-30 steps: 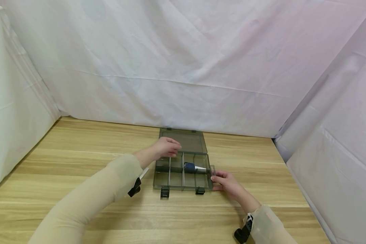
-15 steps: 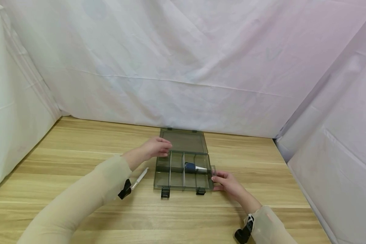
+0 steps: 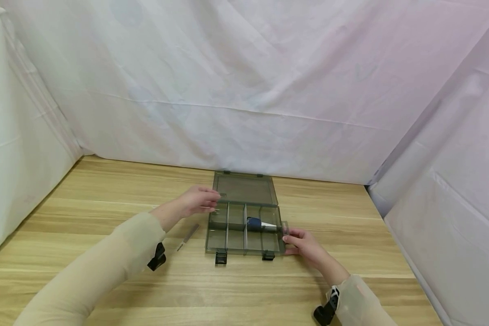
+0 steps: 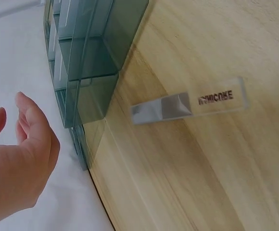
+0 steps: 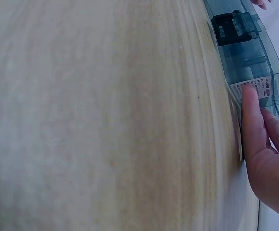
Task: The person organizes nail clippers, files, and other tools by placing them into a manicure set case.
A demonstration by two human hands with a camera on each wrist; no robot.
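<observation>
A smoky clear compartment box (image 3: 235, 239) lies open on the wooden table, its lid (image 3: 245, 188) folded back flat. A blue and white item (image 3: 257, 222) rests in a right-hand compartment. My left hand (image 3: 205, 200) hovers just left of the box's far left corner, fingers relaxed and empty. In the left wrist view that hand (image 4: 21, 144) is apart from the box (image 4: 89, 53). My right hand (image 3: 297, 242) touches the box's right wall; its fingers (image 5: 252, 118) lie straight along the wall (image 5: 247, 62). A small clear lettered strip (image 3: 187, 237) (image 4: 190, 104) lies on the table left of the box.
Two dark latches (image 3: 220, 257) stick out from the box's near edge, one seen at close range (image 5: 233, 26). White cloth (image 3: 244, 90) walls in the table at the back and both sides. Bare wood (image 3: 106, 199) spreads left of the box.
My left hand has drawn back leftward from over the box's far left compartments to beside its corner. The arm has uncovered the clear strip. The right hand has stayed put.
</observation>
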